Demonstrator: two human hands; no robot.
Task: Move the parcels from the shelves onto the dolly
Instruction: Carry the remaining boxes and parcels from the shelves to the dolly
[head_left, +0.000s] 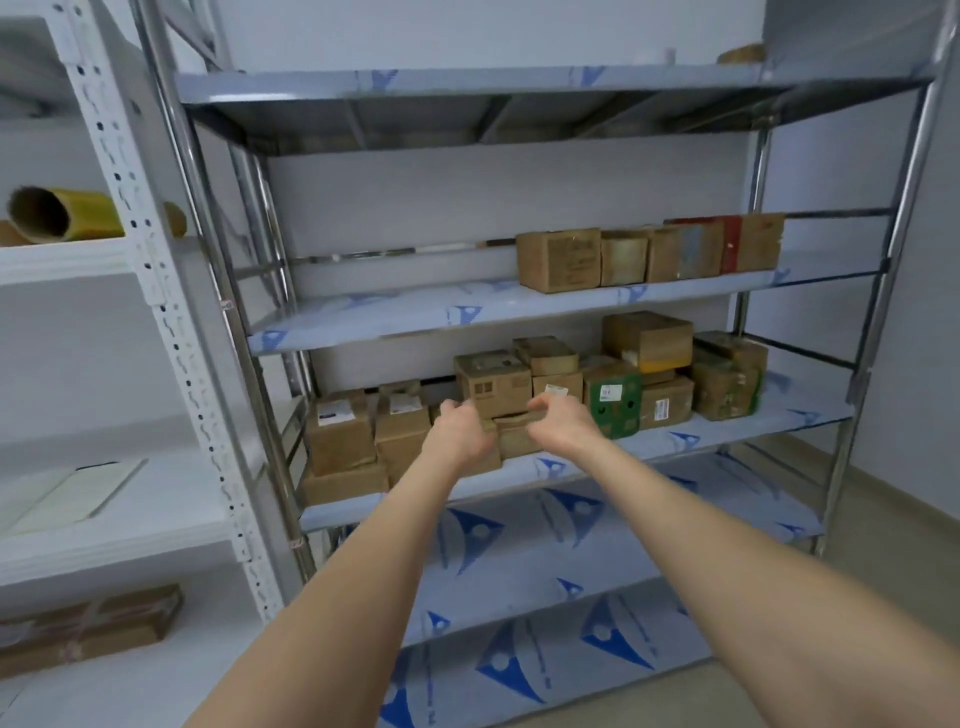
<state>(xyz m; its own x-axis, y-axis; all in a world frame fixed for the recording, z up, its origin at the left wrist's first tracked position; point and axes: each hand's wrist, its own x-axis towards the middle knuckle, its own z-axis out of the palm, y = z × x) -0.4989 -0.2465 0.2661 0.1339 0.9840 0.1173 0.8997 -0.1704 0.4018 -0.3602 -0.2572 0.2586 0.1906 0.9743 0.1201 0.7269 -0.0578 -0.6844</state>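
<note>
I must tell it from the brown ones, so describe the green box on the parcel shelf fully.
The green box looks like cardboard, with a brown top, a white label high on its front and two dark round spots below. It stands upright, slightly turned, near the front edge of the shelf. A brown labelled parcel sits close against its right side; more parcels crowd behind. The right hand is just left of it, apparently not touching.

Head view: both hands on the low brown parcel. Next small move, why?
Probably draw the low parcel forward slowly: the left hand and right hand grip its ends, and the printed box seems to rest on it, so it could tip.
</note>
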